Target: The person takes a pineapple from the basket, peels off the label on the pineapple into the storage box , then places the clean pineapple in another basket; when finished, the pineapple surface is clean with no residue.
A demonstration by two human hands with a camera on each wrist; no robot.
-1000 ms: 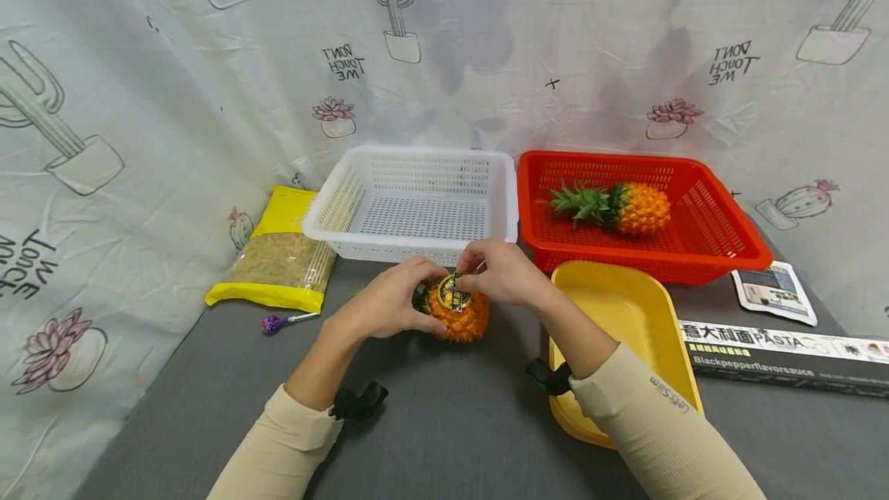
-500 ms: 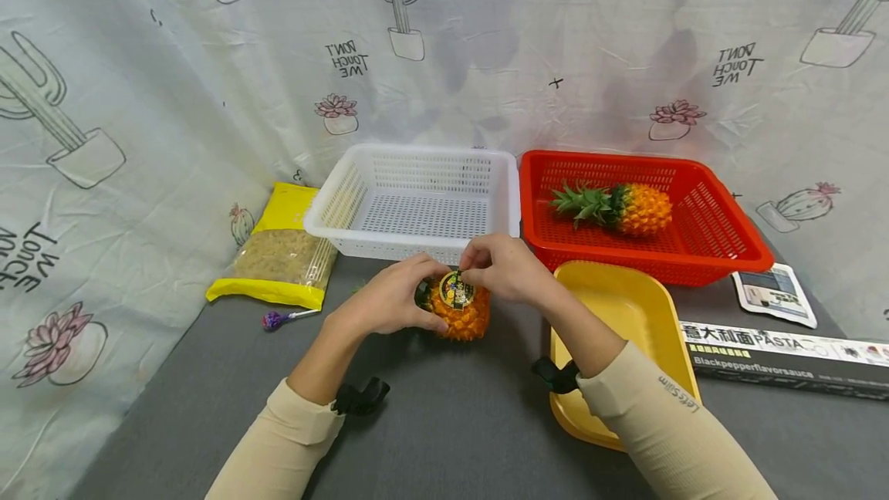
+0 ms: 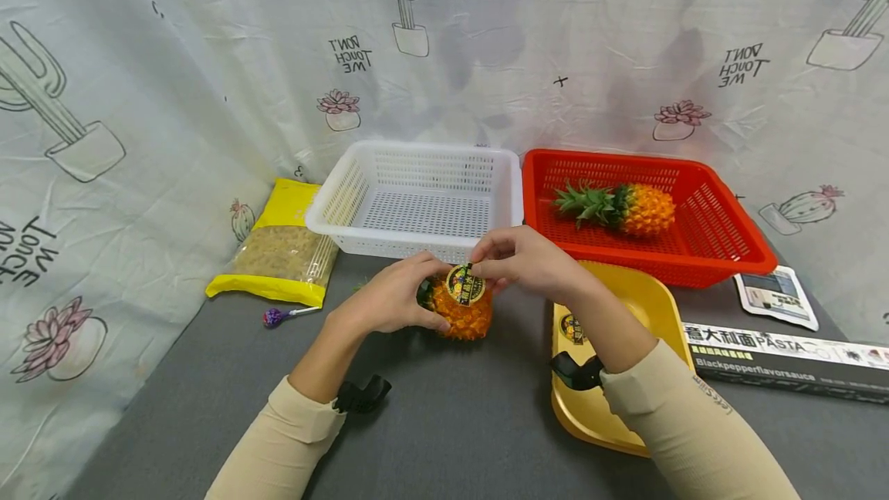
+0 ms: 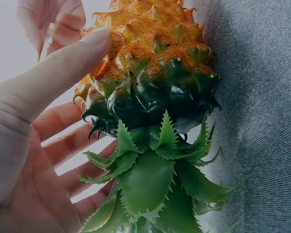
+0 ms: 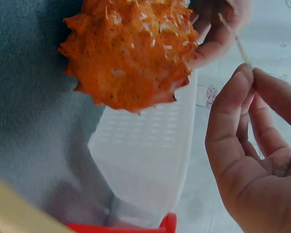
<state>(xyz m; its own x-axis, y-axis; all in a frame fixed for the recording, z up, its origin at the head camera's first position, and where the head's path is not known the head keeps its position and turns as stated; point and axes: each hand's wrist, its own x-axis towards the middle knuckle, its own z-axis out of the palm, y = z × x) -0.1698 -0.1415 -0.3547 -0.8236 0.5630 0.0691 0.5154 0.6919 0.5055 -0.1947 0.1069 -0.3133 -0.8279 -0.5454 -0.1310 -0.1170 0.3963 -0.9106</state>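
Note:
An orange toy-like pineapple with green leaves lies on the table. My left hand holds it near the leaf end. In the left wrist view the thumb lies along its spiky side and the fingers reach behind. Between thumb and index finger my right hand pinches the edge of a round black-and-gold tag. The right wrist view shows this tag edge-on, apart from the pineapple's orange end. A similar round tag shows in the yellow tray, partly behind the right forearm.
Behind the hands stand a white basket and a red basket holding another pineapple. To the left lie a yellow bag and a lollipop. A pasta box and a white packet lie right.
The right hand has moved slightly up and right, turning the pinched tag so its printed face shows more. The forearm's shift uncovers the tag in the tray. The left hand keeps its hold.

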